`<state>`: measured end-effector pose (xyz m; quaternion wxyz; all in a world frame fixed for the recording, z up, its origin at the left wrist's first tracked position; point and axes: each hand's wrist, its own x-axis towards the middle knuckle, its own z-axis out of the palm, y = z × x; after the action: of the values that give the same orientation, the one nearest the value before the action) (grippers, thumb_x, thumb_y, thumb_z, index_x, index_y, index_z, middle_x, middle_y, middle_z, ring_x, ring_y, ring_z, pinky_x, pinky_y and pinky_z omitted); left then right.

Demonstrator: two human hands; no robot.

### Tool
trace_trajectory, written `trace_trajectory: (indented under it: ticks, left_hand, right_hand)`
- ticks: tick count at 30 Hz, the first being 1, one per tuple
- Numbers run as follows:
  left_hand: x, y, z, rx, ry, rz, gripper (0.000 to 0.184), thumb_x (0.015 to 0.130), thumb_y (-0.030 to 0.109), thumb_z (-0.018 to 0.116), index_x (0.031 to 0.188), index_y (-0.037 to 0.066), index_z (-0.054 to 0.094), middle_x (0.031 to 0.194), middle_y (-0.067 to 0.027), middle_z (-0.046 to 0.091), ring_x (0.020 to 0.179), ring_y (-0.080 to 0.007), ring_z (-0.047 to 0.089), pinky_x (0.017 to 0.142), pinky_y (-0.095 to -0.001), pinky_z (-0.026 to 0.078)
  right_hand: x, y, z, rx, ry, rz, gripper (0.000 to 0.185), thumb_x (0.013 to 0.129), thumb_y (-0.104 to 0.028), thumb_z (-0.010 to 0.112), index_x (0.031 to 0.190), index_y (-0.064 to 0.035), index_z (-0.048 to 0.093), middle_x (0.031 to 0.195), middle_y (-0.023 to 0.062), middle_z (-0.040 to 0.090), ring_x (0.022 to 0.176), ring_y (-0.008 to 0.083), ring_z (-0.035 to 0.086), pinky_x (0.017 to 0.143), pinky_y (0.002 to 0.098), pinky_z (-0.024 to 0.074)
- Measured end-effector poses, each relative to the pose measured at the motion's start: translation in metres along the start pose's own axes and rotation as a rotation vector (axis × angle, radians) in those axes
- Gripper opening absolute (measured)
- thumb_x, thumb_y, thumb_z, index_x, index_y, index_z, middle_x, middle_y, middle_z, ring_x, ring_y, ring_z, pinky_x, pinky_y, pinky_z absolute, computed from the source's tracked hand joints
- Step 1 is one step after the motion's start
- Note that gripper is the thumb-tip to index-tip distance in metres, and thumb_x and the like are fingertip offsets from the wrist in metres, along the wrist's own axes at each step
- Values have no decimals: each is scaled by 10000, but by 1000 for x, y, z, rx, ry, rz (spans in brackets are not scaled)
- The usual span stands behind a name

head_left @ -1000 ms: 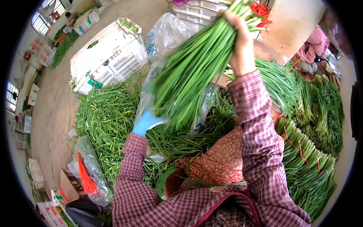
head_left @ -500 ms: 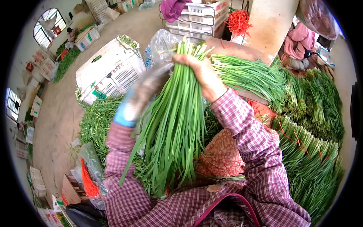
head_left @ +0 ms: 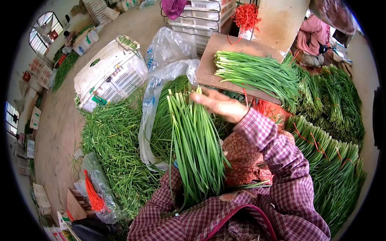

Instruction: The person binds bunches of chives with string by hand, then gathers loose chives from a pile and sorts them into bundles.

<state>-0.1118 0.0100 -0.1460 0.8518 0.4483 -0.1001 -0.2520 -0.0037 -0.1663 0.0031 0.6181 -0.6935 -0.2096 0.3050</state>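
A bunch of long green stalks (head_left: 199, 148) stands nearly upright in front of my body, its pale cut ends at the top. My right hand (head_left: 219, 103) touches the pale ends from the right, its fingers stretched out. Behind the bunch my left hand is almost wholly hidden; only a bit of blue at the wrist shows left of the stalks. Another pile of stalks (head_left: 257, 74) lies on a brown board (head_left: 213, 46) beyond my right hand. An open clear plastic bag (head_left: 150, 108) with greens inside stands left of the bunch.
Loose greens (head_left: 116, 148) cover the floor at left, beside a white crate (head_left: 110, 76). Tied bundles (head_left: 329, 168) line the right side. White crates (head_left: 195, 26) are stacked at the back, near red ties (head_left: 246, 17). A person in pink (head_left: 313, 34) sits at upper right.
The bunch has come down from up high to upright before my body. My left hand has passed behind it. My right hand has changed from gripping the stalks to outstretched fingers at their ends.
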Motion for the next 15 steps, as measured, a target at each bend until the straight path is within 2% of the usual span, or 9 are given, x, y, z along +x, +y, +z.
trace_trajectory:
  ticks: [1,4,6,8,10,11,12,14,15]
  left_hand:
    - [1,-3,-1,-21,-6,-11,945,784,645,556,1425,14,267,1391,-221,400,1254,-347,429,1041,-485,370]
    - [3,-12,-4,-78,-30,-35,942,787,656,543,1425,19,273,1386,-218,404,1244,-347,438,1035,-485,378]
    - [4,-16,-6,-117,-48,-52,940,788,664,534,1424,22,277,1384,-216,407,1238,-348,444,1032,-486,383]
    - [6,-21,-9,-159,-66,-66,938,790,671,526,1424,25,281,1381,-214,411,1231,-349,450,1028,-486,389]
    - [7,-25,-12,-203,-77,-74,936,791,679,517,1423,28,285,1378,-212,414,1224,-349,456,1024,-486,394]
    - [7,-27,-14,-223,-84,-77,936,792,682,513,1423,30,286,1377,-211,415,1221,-350,460,1023,-486,396]
    - [8,-29,-16,-251,-88,-78,935,792,686,509,1423,31,288,1375,-210,417,1218,-350,463,1021,-486,399]
    - [8,-32,-20,-303,-98,-69,934,794,693,500,1422,34,292,1373,-208,420,1211,-351,469,1017,-486,404]
    - [8,-32,-21,-332,-101,-59,933,795,697,496,1422,36,294,1371,-207,422,1208,-351,472,1015,-486,407]
  right_hand:
    - [3,-5,-7,-65,14,31,914,861,-639,496,1459,-15,201,1410,165,408,1324,273,348,1080,421,300]
    - [26,-8,-42,-71,-24,-80,807,897,-614,447,1436,-34,289,1396,147,435,1277,257,416,1072,385,329]
    - [49,-16,-57,-22,-49,-153,937,847,-696,434,1458,-21,212,1426,139,409,1341,296,334,1093,450,275]
    - [63,-18,-49,-97,-49,-195,893,858,-701,398,1440,-33,281,1386,121,467,1339,300,343,1107,448,257]
    - [69,-19,-22,-600,-239,-131,799,889,-670,369,1373,-36,416,1375,201,450,1311,300,393,1107,406,289]
    - [63,-23,-10,-742,-352,-60,882,843,-732,370,1386,-38,399,1354,213,469,1347,355,316,1110,470,261]
    - [65,-18,-10,-739,-360,-56,882,843,-732,370,1386,-38,399,1354,213,469,1347,355,316,1110,470,261]
    - [71,1,-11,-626,-234,-222,873,849,-696,420,1411,-32,345,1434,265,328,1345,370,313,1109,438,276]
    - [70,7,-13,-415,-146,-274,879,845,-641,505,1436,-31,279,1456,255,295,1356,361,296,1117,435,255]
